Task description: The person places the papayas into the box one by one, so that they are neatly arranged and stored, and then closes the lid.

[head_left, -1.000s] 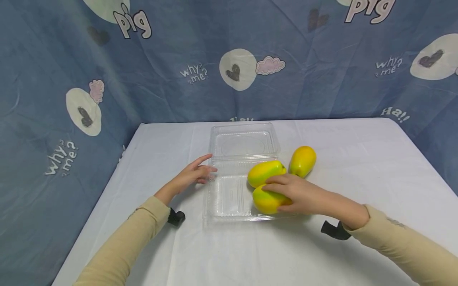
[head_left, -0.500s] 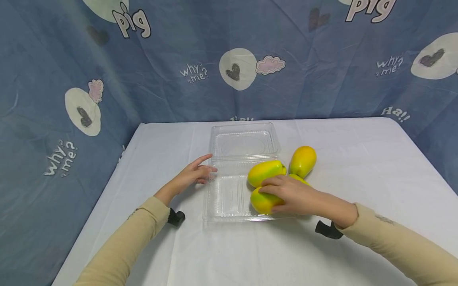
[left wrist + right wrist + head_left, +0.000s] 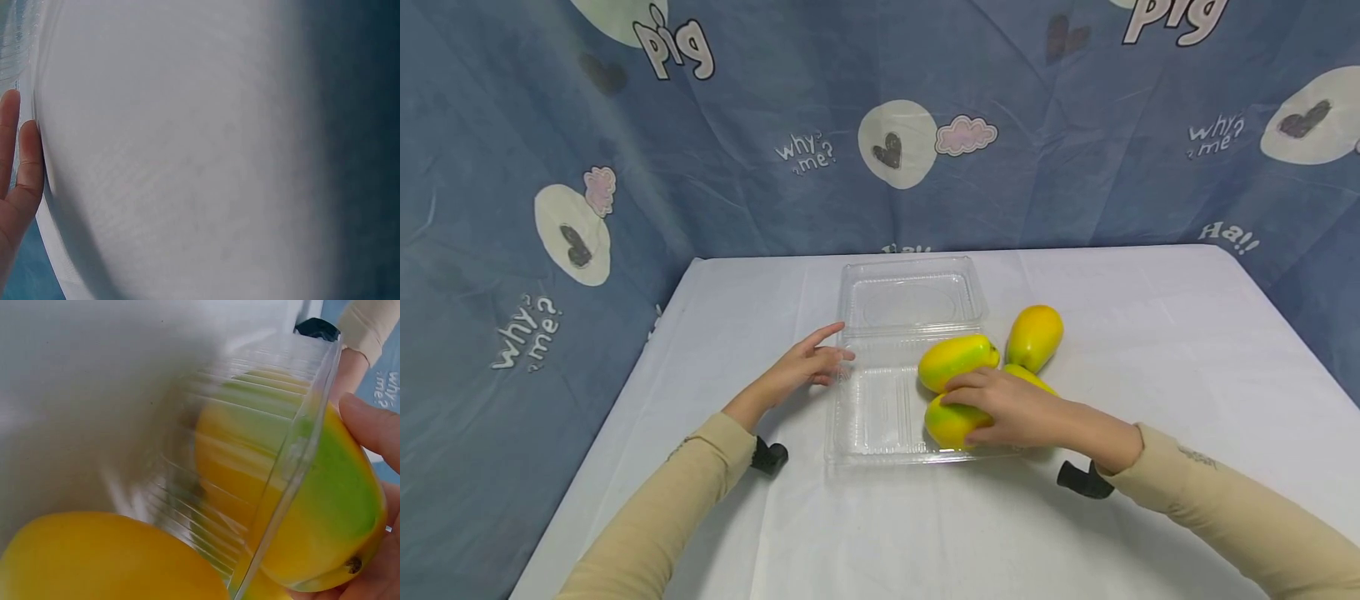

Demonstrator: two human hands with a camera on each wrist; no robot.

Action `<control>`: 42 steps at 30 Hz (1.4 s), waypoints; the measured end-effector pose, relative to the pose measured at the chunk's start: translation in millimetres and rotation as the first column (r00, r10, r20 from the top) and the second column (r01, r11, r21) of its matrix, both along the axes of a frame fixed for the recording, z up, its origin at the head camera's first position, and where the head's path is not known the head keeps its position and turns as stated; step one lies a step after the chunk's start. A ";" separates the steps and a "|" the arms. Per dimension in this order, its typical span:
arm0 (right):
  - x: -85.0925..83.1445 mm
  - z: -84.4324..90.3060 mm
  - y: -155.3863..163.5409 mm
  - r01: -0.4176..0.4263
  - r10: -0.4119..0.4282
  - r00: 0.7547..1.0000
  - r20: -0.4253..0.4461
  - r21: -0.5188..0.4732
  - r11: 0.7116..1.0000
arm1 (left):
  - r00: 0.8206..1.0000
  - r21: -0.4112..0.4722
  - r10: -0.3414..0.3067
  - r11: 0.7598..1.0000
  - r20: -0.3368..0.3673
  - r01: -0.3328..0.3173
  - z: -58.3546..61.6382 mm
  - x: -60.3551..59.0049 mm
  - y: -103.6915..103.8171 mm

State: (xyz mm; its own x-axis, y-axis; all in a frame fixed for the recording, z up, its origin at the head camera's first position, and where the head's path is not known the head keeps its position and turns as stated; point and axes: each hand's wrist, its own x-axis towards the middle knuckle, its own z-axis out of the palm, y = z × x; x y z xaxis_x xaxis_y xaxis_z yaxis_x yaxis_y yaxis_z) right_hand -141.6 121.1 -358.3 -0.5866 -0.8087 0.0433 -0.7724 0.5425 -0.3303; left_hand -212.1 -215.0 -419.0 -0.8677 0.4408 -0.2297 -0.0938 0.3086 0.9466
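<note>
Head view – right hand (image 3: 1018, 410): its fingers are curled over a yellow-green mango (image 3: 951, 421) at the 3 o'clock end of the clear clamshell tray (image 3: 872, 412), gripping it from above so it settles into the tray.
Head view – left hand (image 3: 805, 367): fingers straight and slightly apart, tips touching the tray's 9 o'clock rim, seemingly to steady the light plastic.
Head view – other fruit: a second mango (image 3: 958, 360) lies in the tray at 12 o'clock of the held one, touching it; a third mango (image 3: 1034, 336) rests on the white counter (image 3: 1150, 333) just outside, at 2 o'clock.
Head view – lid (image 3: 912, 300): lies open and flat at 12 o'clock of the tray.
Left wrist view – left-hand fingers (image 3: 28, 156): straight, resting on the counter.
Right wrist view – held mango (image 3: 325, 506): sits partly behind the ribbed tray wall (image 3: 206, 512); a fingertip (image 3: 375, 428) presses its green flank – clamped on it.
</note>
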 end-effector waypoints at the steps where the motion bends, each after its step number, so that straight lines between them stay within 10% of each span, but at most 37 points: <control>1: -0.1 0.2 0.3 0.002 -0.002 1.000 0.012 -0.002 1.000 | 1.000 0.000 0.001 1.000 0.000 -0.001 0.0 0.0 0.1; 22: -2.0 22.7 36.0 0.205 -0.179 0.966 0.189 -0.126 0.971 | 1.000 0.003 0.002 1.000 0.011 -0.002 1.0 0.0 -0.7; 42: 3.7 1.9 77.9 0.491 -0.405 0.836 0.369 -0.178 0.853 | 1.000 0.007 -0.002 1.000 -0.004 0.002 1.7 1.3 0.5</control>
